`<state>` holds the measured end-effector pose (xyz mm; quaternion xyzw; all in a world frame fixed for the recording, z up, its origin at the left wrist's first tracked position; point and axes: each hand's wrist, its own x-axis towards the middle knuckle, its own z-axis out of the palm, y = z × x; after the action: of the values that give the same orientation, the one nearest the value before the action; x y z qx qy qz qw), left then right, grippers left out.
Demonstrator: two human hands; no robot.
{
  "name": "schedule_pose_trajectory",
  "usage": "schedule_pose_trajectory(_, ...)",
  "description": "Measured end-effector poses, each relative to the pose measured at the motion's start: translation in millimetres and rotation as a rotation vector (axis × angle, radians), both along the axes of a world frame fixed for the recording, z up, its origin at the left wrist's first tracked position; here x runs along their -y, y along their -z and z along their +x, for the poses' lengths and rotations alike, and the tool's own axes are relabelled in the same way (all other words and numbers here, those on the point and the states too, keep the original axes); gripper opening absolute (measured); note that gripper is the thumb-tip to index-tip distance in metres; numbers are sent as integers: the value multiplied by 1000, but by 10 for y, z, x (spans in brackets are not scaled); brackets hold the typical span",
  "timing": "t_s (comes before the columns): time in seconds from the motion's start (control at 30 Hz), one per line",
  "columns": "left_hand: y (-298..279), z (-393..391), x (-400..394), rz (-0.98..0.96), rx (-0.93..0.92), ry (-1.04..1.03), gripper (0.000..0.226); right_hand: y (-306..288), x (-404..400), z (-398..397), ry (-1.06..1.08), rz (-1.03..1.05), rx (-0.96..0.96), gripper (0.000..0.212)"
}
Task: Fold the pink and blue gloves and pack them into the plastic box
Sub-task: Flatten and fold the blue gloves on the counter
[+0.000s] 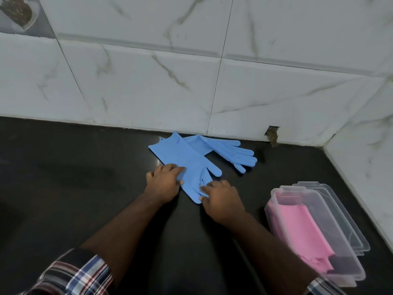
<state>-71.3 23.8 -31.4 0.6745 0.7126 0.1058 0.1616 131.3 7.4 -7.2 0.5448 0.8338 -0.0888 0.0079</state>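
Flat on the dark counter lies a blue glove (182,158), its cuff toward the wall and its fingers toward me. My left hand (163,182) presses on its left edge near the palm with fairly straight fingers. My right hand (221,201) pinches the glove's fingertips between thumb and forefinger. A second blue glove (231,151) lies behind it against the wall, partly under the first glove's cuff. At the right stands the clear plastic box (274,201), with folded pink gloves (297,226) inside it.
The box's clear lid (342,211) lies just behind the box, near the right wall. White marble tiles (148,81) close off the back and right of the counter. A chipped hole (272,135) marks the back wall's base.
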Motion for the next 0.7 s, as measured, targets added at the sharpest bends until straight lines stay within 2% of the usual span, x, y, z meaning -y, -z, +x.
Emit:
schedule_pose_trajectory(0.07, -35, -6, 45, -22, -38, 40, 42, 1, 142, -8, -69, 65, 16, 34)
schedule_pose_trajectory(0.17, -106, -4, 215, -10, -133, 124, 36, -137, 263, 95, -24, 57, 33, 33)
schedule_pose_trajectory(0.2, -131, 0, 302, -2, -162, 164, 35, -184, 288, 149, 16, 5, 43, 32)
schedule_pose_trajectory(0.27, -169, 26, 481, -5, -179, 243, 35, -300, 327, 276, 88, -233, 3, 33)
schedule_pose_trajectory(0.33, -197, 59, 634, -55, -99, 293, 33, -416, 335, 386, 160, -486, -123, 32)
schedule_pose_trajectory(0.37, -217, 74, 692, -116, -17, 301, 33, -454, 323, 421, 199, -510, -199, 31)
schedule_pose_trajectory(0.43, -253, 99, 778, -238, 183, 296, 30, -473, 257, 427, 284, -369, -289, 27)
schedule_pose_trajectory(0.5, -271, 100, 829, -211, 299, 263, 21, -386, 154, 375, 323, -221, -270, 31)
schedule_pose_trajectory(0.63, -296, -32, 765, 7, 318, 117, 13, -152, -68, 174, 296, -290, -219, 62)
schedule_pose_trajectory(0.7, -290, -134, 712, 27, 266, 82, 17, -69, -150, 95, 310, -286, -179, 58)
